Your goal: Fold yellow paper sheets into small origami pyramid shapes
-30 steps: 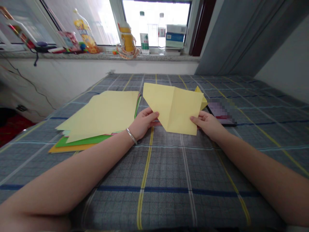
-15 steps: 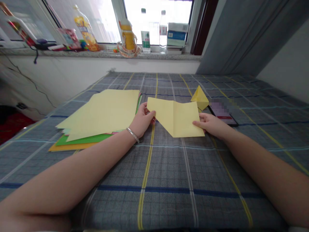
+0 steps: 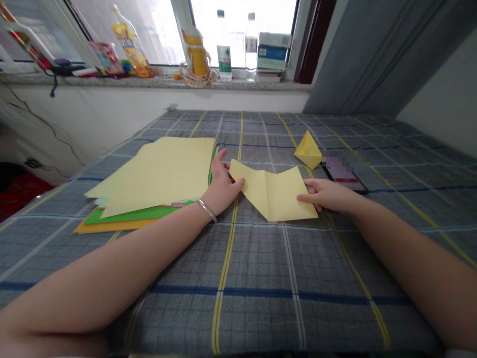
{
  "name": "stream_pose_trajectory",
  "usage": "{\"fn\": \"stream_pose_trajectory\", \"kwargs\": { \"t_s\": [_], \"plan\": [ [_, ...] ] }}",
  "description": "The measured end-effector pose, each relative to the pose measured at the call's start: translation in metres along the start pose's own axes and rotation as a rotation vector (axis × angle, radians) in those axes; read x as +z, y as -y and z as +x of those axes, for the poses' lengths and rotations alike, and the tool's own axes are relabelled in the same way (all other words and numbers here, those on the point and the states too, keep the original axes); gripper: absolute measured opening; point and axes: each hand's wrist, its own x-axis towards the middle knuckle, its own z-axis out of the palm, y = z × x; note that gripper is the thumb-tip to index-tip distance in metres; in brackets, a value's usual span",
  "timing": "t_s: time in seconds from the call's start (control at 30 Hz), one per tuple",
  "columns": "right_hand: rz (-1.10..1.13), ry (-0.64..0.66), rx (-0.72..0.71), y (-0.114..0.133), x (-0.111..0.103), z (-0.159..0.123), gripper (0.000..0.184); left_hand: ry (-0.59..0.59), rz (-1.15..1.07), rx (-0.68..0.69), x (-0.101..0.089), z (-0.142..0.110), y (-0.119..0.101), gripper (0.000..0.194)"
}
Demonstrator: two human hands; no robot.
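A pale yellow sheet of paper point(image 3: 281, 196) with an upright crease down its middle is held between both hands, its lower left corner slanted off by a fold. My left hand point(image 3: 222, 180) pinches its left edge with the thumb in front, some fingers raised behind. My right hand point(image 3: 316, 193) grips the right edge, thumb on the front face. Behind the sheet, to the right, a folded yellow paper shape point(image 3: 309, 150) stands on the cloth. Left of my left hand lies a stack of coloured paper point(image 3: 160, 174), pale yellow on top, green and orange below.
A phone point(image 3: 345, 174) with a blurred screen lies beyond my right hand. Plaid cloth point(image 3: 253, 268) covers the table. On the windowsill point(image 3: 238, 85) stand a yellow bottle point(image 3: 199, 54), clear bottles point(image 3: 251, 49), boxes point(image 3: 274, 52) and a juice bottle point(image 3: 130, 42).
The sheet has come slightly down and nearer, its top edge now bent into a shallow dip at the crease. The fingers of my left hand have lifted and spread a little.
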Motion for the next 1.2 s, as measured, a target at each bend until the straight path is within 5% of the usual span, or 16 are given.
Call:
{"fn": "stream_pose_trajectory", "kwargs": {
  "t_s": [0.13, 0.23, 0.43, 0.57, 0.7, 0.9, 1.2],
  "plan": [
    [-0.025, -0.064, 0.071, 0.007, 0.002, -0.004, 0.091, 0.1, 0.397, 0.222, -0.002, -0.006, -0.004, 0.067],
    [-0.109, -0.115, 0.078, 0.008, 0.002, -0.005, 0.105, 0.239, 0.586, 0.355, -0.005, -0.012, -0.01, 0.048],
    [-0.282, -0.059, -0.014, 0.002, -0.002, -0.006, 0.083, 0.592, 0.551, 0.566, -0.008, -0.014, -0.013, 0.046],
    [-0.455, -0.045, -0.123, -0.005, -0.006, -0.006, 0.059, 0.703, 0.52, 0.625, -0.009, -0.011, -0.01, 0.057],
    [-0.572, -0.046, -0.25, -0.009, -0.01, -0.009, 0.06, 0.723, 0.453, 0.649, -0.009, -0.009, -0.008, 0.058],
    [-0.788, -0.155, -0.429, -0.006, -0.012, -0.016, 0.058, 0.754, 0.378, 0.746, -0.01, -0.01, -0.02, 0.029],
    [-0.747, -0.219, -0.67, -0.009, -0.012, -0.011, 0.054, 0.731, 0.414, 0.741, -0.014, -0.018, -0.033, 0.016]
  ]
}}
